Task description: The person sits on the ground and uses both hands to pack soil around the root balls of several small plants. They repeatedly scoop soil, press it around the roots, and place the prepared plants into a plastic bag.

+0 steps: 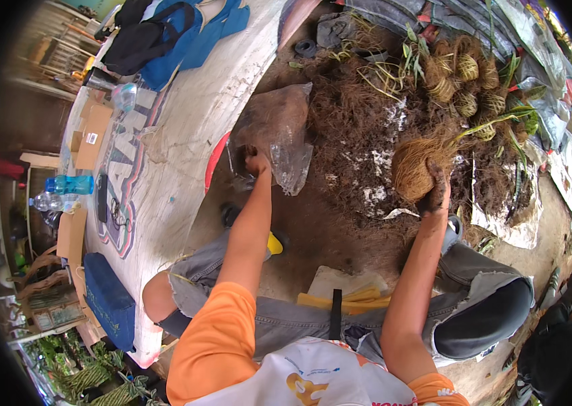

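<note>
My right hand (437,190), dark with soil, holds a ball of brown coconut fibre (410,170) from its right side. Yellow-green leaves trail from beside the ball towards the upper right. At the mouth of a clear plastic bag (278,116) filled with brown material is my left hand (256,163); its fingers are partly hidden there, so I cannot see what they grip. Between and beyond my hands spreads a heap of loose coconut fibre and dark soil (347,122), with white sheeting showing through in patches.
Several string-wrapped fibre balls (466,68) sit at the upper right, beside grey plastic sheets (549,114). A white printed banner (179,147) covers the surface on the left, carrying a cardboard box (93,137), bottles (69,184) and a blue case (108,302). Yellow fabric (362,299) lies between my legs.
</note>
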`<state>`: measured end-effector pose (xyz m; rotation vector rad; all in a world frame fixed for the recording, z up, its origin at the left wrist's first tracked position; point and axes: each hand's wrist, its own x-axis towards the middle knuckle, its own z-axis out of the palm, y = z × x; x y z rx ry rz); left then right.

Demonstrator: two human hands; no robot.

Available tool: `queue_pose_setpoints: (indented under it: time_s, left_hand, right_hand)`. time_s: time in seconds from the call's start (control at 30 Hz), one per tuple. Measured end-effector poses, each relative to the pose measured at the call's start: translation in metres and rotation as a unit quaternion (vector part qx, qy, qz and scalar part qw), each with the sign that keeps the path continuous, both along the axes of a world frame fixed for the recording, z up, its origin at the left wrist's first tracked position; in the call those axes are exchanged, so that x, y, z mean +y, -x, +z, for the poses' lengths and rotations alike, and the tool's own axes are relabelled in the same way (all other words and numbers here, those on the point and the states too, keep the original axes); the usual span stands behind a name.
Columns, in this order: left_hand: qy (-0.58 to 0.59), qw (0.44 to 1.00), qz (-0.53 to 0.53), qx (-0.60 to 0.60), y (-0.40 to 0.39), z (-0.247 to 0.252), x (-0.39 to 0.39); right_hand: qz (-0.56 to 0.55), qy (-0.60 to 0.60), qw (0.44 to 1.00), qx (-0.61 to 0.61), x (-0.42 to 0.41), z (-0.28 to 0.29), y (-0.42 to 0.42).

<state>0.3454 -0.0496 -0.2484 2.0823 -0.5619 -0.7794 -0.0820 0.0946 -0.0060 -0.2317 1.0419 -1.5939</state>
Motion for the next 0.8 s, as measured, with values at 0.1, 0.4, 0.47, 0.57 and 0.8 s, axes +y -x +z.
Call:
queue_pose_setpoints:
  time_s: [0.1,0.4,0.47,0.57,0.8]
  left_hand:
    - [0.275,0.898,0.088,0.331,-0.018,0.004,0.028]
    - [0.180,0.812,-0.050,0.553,-0.031,0.079,0.064]
    - [0.138,0.856,-0.086,0.491,-0.032,0.082,0.061]
    - [0.079,0.908,-0.127,0.391,-0.047,0.062,0.061]
    - [0.084,0.937,-0.056,0.336,-0.013,0.079,0.043]
  right_hand:
    - [0.021,-0.001,1.000,-0.020,-0.010,0.010,-0.008]
    - [-0.010,0.000,0.998,-0.059,-0.015,0.009,-0.027]
    - [-0.008,-0.016,0.997,-0.071,-0.014,0.018,-0.026]
    - [0.020,0.018,0.994,-0.103,-0.009,0.031,-0.031]
    - [-0.002,-0.005,0.996,-0.091,0.001,0.032,-0.015]
